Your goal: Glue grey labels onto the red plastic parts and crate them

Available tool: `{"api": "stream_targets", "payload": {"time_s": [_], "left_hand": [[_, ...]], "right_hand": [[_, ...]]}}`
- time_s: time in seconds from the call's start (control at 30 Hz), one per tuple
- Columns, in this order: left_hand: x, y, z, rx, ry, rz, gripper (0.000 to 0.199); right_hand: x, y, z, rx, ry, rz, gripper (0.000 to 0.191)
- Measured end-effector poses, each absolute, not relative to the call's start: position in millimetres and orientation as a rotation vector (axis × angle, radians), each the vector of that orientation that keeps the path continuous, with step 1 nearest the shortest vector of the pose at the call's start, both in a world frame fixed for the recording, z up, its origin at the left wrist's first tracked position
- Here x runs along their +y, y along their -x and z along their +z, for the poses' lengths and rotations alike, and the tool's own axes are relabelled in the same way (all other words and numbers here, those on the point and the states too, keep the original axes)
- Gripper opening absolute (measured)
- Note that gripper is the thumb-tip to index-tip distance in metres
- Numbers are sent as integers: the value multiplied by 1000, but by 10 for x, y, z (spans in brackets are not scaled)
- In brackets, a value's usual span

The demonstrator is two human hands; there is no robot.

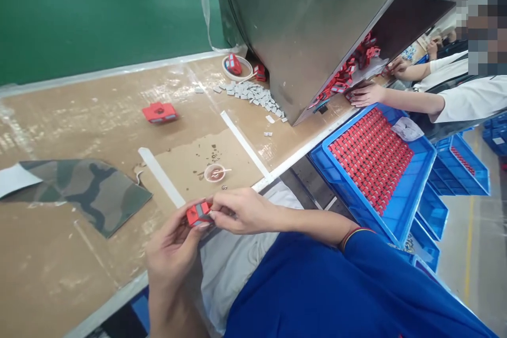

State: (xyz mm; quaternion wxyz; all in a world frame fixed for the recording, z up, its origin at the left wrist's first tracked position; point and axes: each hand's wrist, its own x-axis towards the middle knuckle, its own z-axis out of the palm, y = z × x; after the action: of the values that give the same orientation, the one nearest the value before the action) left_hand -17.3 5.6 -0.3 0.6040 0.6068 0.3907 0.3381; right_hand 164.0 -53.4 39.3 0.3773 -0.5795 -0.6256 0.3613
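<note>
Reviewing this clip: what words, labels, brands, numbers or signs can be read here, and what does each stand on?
No text is legible: the white label on the blue crate at the right edge is too small to read, and the red block shows no readable marking.

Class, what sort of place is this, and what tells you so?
Probably a factory assembly line: the person's hands hold a small red part, a blue plastic crate holds rows of matching red parts, and a co-worker works at the same workbench.
</note>
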Motion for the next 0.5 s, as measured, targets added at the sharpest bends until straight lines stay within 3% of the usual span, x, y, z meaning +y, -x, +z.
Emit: {"api": "stream_targets", "payload": {"time_s": [0.2, 0.5], "left_hand": [[24, 110, 30, 885, -1395, 878, 34], [-29, 49, 37, 714, -1304, 802, 45]], "right_hand": [[-543, -1686, 410, -1510, 1442, 1055, 18], [-719, -1731, 371, -1428, 1430, 1028, 19]]}}
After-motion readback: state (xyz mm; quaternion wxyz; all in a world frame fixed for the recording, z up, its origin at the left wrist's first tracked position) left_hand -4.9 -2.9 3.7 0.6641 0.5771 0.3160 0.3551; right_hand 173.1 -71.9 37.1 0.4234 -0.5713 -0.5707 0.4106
